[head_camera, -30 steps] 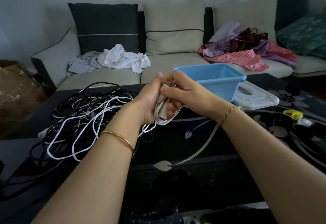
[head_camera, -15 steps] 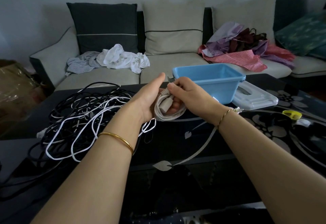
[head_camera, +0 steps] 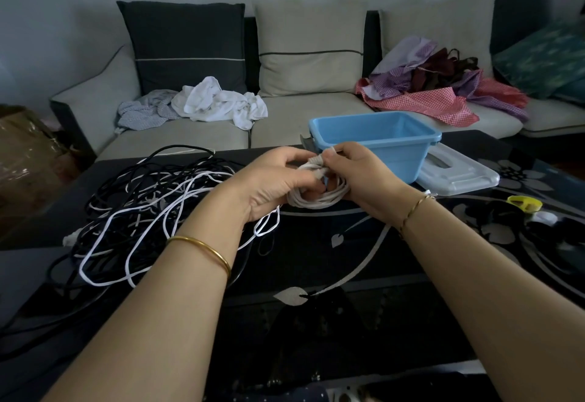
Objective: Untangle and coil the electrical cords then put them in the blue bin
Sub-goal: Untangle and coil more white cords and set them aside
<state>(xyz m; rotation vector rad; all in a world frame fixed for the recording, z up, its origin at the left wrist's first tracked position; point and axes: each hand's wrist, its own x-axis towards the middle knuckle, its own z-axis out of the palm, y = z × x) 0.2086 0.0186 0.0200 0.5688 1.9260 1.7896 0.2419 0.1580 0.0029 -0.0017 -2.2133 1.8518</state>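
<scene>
A small coil of white cord (head_camera: 319, 199) hangs between both hands above the dark table. My left hand (head_camera: 269, 185) grips the coil's left side with curled fingers. My right hand (head_camera: 357, 173) pinches the cord's plug end at the top of the coil and cups its right side. The empty blue bin (head_camera: 380, 142) stands just behind my hands. A tangled heap of black and white cords (head_camera: 142, 208) lies on the table to the left, under my left forearm.
The bin's grey lid (head_camera: 459, 177) lies right of the bin. A yellow and a white small object (head_camera: 524, 204) sit at the table's right. Behind the table stands a sofa (head_camera: 310, 120) with cushions and piles of clothes. A cardboard box (head_camera: 22, 154) is at far left.
Both hands have dropped slightly and turned, so the coil now lies flatter between them. My right hand has moved the plug end to the top of the coil.
</scene>
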